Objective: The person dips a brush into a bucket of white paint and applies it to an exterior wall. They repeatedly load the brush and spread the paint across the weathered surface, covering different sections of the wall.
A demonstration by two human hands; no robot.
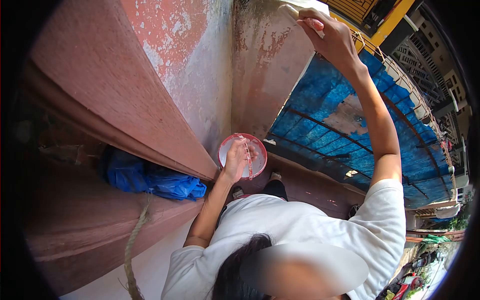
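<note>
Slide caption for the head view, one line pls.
Right hand holding a brush up by a stained wall, left hand holding a bucket below.

The upright red-rimmed bucket (258,164) (whitish inside) is well apart from the reddish-handled brush (314,23)

Reddish-brown ledge (85,215): crumpled blue plastic (172,185) on it. Dark reddish floor (320,194): person's feet (275,176).

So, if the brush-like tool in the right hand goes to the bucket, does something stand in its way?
Partly: the left hand and the reddish handle lie across the mouth of the bucket. Nothing else visible blocks the brush-like tool.
</note>
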